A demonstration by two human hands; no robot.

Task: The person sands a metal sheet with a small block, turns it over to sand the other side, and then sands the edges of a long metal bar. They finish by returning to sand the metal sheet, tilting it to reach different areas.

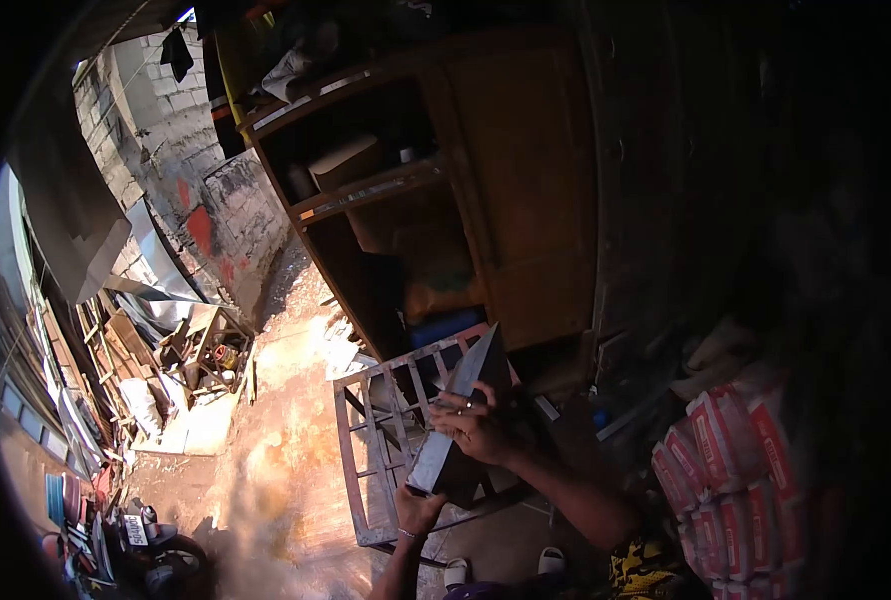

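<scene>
A long grey piece [428, 463] with a flat pale face and a dark side leans at a slant over a metal frame [352, 470] with crossbars. My left hand [421, 510], with a bracelet at the wrist, is closed round the lower end of the piece. Higher up, my right hand [474, 430], wearing a ring, rests across the pale face with its fingers bent and spread apart. The underside of the piece is in deep shade.
Behind the frame stands a wooden cabinet [526, 180] with open shelves. Stacked red and white bags [716, 450] are at the right. Scrap wood [131, 345] lies against the left side, with a motorcycle [171, 560] below. Two sandals [456, 573] show at the bottom.
</scene>
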